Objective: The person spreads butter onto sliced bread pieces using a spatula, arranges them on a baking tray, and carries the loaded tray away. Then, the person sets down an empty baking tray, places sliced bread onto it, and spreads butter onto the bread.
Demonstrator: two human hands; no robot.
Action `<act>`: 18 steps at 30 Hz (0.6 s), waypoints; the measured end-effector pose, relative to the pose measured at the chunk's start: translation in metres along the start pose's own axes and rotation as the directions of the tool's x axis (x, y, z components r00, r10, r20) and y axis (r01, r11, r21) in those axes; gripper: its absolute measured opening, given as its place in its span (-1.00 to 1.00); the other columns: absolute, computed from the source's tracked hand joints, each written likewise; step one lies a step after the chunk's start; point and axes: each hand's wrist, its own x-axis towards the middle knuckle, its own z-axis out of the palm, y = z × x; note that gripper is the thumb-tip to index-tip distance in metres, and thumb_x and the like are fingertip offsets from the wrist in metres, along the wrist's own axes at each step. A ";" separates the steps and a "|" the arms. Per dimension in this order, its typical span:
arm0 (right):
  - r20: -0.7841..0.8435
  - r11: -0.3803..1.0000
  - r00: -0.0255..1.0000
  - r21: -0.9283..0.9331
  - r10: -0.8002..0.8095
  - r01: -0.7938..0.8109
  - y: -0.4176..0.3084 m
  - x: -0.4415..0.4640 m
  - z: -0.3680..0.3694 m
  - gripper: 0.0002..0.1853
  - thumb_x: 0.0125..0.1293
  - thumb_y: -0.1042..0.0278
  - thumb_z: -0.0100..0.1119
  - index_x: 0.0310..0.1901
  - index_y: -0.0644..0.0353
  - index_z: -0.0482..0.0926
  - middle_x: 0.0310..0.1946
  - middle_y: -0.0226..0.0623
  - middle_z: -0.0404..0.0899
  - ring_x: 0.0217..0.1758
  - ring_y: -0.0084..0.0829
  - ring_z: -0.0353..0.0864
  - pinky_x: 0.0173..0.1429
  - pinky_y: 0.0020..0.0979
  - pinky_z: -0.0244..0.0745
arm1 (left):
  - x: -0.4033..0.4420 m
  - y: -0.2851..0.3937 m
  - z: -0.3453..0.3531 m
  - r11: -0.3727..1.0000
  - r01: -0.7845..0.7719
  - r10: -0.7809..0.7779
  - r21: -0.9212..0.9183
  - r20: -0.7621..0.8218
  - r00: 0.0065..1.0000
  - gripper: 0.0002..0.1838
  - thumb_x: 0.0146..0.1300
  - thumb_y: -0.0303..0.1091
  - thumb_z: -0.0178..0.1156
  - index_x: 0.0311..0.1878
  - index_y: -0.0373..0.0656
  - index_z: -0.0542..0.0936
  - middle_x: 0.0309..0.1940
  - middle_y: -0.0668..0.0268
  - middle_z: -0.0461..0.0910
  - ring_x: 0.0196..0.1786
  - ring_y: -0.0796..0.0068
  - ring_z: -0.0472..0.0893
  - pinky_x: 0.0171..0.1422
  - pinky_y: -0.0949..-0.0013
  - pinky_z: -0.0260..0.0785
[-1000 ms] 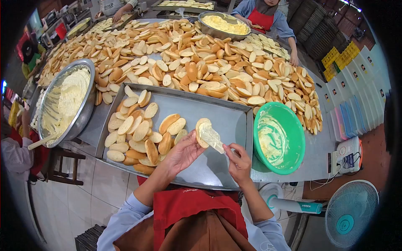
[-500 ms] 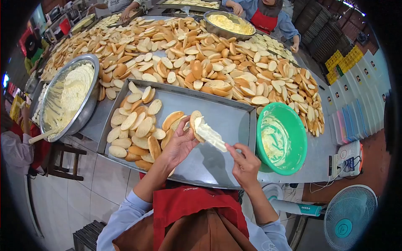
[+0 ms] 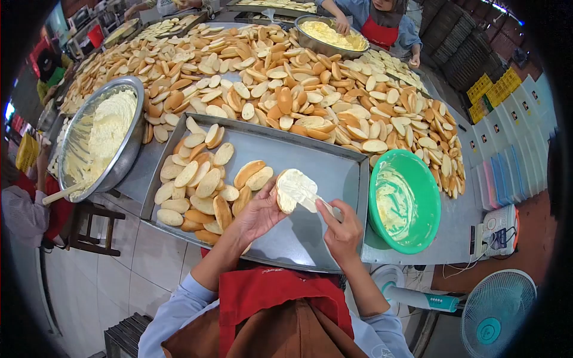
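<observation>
In my left hand [image 3: 262, 210] is an oval bread slice [image 3: 292, 186], its cut face covered in pale cream. My right hand [image 3: 342, 231] grips a spatula [image 3: 309, 201] whose cream-coated blade rests against that slice. Both hands are above a metal tray [image 3: 322, 156], with a heap of plain bread slices [image 3: 206, 182] on its left side. Right of the tray stands a green bowl [image 3: 434, 209], its inside smeared with cream.
A large steel bowl of cream [image 3: 136, 122] with a wooden-handled tool [image 3: 62, 193] is at the left. Bread slices [image 3: 286, 98] pile across the table. At the far side a co-worker's hand [image 3: 342, 25] is over another cream bowl [image 3: 301, 40]. A fan [image 3: 498, 316] stands lower right.
The bread slice has turned its cut face up toward me, and cream now spreads over it. The spatula has shifted onto the slice. The co-worker's hand has moved over the far bowl.
</observation>
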 end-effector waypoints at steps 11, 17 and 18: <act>-0.035 0.990 0.995 0.108 0.091 -0.086 0.001 0.020 -0.001 -0.37 -0.09 0.72 0.06 0.07 -0.08 0.60 -0.27 -0.25 0.59 -0.31 -0.28 0.57 -0.25 -0.35 0.47 | 0.005 0.007 0.001 0.992 -0.085 0.081 0.095 0.043 0.996 -0.25 0.18 -0.40 0.25 0.40 0.08 0.11 0.30 0.37 0.26 0.24 0.39 0.40 0.28 0.26 0.32; 0.133 0.983 0.983 0.112 0.127 -0.142 -0.025 0.010 -0.019 -0.46 -0.03 0.75 0.07 0.00 0.00 0.64 -0.35 -0.23 0.60 -0.36 -0.27 0.58 -0.27 -0.38 0.47 | 0.009 0.008 0.003 0.978 -0.130 0.128 0.161 0.022 0.991 -0.30 0.22 -0.41 0.21 0.38 0.12 0.13 0.26 0.38 0.31 0.21 0.42 0.41 0.23 0.28 0.35; 0.133 0.983 0.983 0.112 0.129 -0.144 -0.026 0.007 -0.022 -0.46 -0.03 0.75 0.07 0.00 0.00 0.64 -0.35 -0.23 0.60 -0.36 -0.27 0.58 -0.27 -0.38 0.47 | 0.010 0.008 -0.001 0.977 -0.139 0.142 0.161 -0.002 0.990 -0.29 0.21 -0.41 0.22 0.38 0.12 0.14 0.22 0.39 0.34 0.19 0.43 0.42 0.19 0.30 0.38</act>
